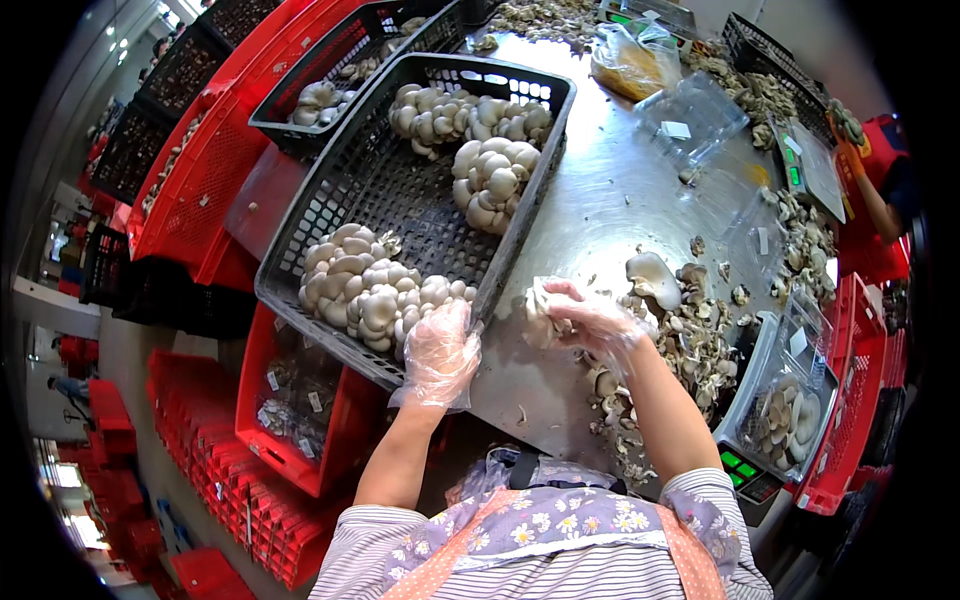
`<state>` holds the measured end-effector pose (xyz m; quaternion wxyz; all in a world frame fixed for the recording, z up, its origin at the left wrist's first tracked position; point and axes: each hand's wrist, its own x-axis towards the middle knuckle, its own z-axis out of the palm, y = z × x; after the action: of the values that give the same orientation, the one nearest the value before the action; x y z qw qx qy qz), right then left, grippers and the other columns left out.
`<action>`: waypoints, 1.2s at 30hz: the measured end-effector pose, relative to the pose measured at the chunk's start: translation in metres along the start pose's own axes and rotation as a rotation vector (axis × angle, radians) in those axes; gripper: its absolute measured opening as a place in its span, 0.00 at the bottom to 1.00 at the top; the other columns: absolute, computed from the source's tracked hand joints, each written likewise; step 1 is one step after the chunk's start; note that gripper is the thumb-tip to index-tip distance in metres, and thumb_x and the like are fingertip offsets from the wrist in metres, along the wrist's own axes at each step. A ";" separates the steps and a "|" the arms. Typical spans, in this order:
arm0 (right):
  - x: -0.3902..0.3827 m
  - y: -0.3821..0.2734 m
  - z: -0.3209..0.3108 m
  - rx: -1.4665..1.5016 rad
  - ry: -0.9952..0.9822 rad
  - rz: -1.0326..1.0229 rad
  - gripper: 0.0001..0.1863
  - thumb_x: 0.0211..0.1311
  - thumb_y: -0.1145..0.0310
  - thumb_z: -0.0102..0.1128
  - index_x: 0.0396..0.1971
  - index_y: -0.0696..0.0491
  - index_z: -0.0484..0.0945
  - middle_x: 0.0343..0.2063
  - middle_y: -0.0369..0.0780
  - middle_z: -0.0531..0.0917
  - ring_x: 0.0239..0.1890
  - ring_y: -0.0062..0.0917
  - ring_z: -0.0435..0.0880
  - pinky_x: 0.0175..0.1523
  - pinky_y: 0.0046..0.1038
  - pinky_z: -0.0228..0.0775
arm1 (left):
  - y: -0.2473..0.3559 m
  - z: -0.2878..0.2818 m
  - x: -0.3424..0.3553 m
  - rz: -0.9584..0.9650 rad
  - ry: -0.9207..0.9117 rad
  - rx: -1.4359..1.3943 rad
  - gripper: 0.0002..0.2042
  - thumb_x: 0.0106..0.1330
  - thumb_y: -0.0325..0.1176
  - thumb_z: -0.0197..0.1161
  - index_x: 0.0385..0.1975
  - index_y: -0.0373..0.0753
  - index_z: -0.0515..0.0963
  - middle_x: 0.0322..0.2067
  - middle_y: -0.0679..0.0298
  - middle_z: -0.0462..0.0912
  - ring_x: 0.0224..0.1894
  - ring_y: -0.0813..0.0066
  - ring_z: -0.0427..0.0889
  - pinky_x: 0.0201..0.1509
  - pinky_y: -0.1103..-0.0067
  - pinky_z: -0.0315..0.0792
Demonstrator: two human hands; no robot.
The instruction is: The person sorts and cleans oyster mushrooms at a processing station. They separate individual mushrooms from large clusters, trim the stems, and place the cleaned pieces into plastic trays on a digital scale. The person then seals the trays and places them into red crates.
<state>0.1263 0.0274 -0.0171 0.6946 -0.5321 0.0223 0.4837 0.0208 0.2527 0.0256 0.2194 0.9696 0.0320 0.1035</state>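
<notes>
Left hand: the left hand point(440, 350), in a thin clear glove, rests at the near corner of the black crate point(340, 190), fingers curled loosely over a mushroom cluster point(375, 290). I cannot tell whether it grips the cluster or only touches it.
Right hand: the right hand point(590, 320), also gloved, is closed around a pale clump point(540, 318) held just above the table point(600, 190), beside the crate's right wall.
Risk, clump: caps look brittle, so a hard squeeze or twist could snap them and drop more bits among the scraps point(690, 345).
Risk, crate: it sits tilted with its near corner past the table's near edge, over a red crate point(290, 420). A pull from the left hand might slide or tip it.
Risk, glove: the loose film could snag on the crate's mesh.
Scale: the tray on the scale point(780, 415) at the right edge sits near the rim, and an elbow could knock it.
Hidden: the right palm and what the fingers pinch are covered by glove and clump.
Far end: a bag point(630, 60), clear boxes point(690, 115) and further mushrooms are bent and small. A co-worker's sleeve point(880, 150) is cut off at the far right.
</notes>
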 end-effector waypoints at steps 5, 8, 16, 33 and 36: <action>-0.069 0.000 0.012 0.322 -0.159 -0.132 0.30 0.59 0.48 0.65 0.58 0.47 0.72 0.55 0.37 0.78 0.57 0.27 0.77 0.57 0.40 0.73 | 0.029 -0.002 0.002 0.091 0.191 0.008 0.20 0.59 0.32 0.66 0.51 0.34 0.76 0.47 0.50 0.79 0.52 0.49 0.76 0.56 0.62 0.70; -0.104 0.007 0.018 0.306 -0.035 -0.238 0.31 0.63 0.51 0.62 0.61 0.52 0.68 0.57 0.41 0.77 0.58 0.30 0.77 0.61 0.42 0.72 | 0.069 0.001 -0.004 0.178 0.166 -0.449 0.22 0.66 0.34 0.63 0.59 0.33 0.71 0.58 0.48 0.73 0.62 0.51 0.71 0.65 0.65 0.66; -0.251 0.026 0.028 -0.865 0.510 -0.677 0.46 0.62 0.48 0.64 0.70 0.60 0.54 0.58 0.61 0.71 0.63 0.50 0.71 0.65 0.39 0.65 | 0.191 0.050 -0.060 -0.511 -0.326 -1.885 0.28 0.72 0.51 0.51 0.66 0.40 0.64 0.58 0.55 0.75 0.57 0.62 0.78 0.62 0.64 0.73; -0.454 0.201 -0.101 0.753 0.724 -1.188 0.29 0.67 0.64 0.62 0.63 0.55 0.63 0.53 0.46 0.77 0.54 0.38 0.81 0.58 0.47 0.78 | 0.416 0.072 -0.119 0.596 -1.161 -1.035 0.26 0.68 0.34 0.63 0.64 0.36 0.67 0.59 0.51 0.75 0.62 0.62 0.74 0.67 0.67 0.67; -0.474 0.212 -0.124 0.787 0.643 -1.214 0.28 0.69 0.55 0.58 0.61 0.57 0.67 0.51 0.50 0.80 0.55 0.42 0.81 0.57 0.47 0.79 | 0.436 0.085 -0.080 0.897 -0.594 -0.652 0.16 0.61 0.26 0.65 0.50 0.39 0.77 0.45 0.57 0.83 0.51 0.62 0.80 0.54 0.70 0.73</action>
<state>-0.2131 -0.3812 0.0361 0.9338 -0.2801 0.0971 -0.2006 -0.0321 -0.1845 0.1238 0.4386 0.7594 -0.4732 -0.0838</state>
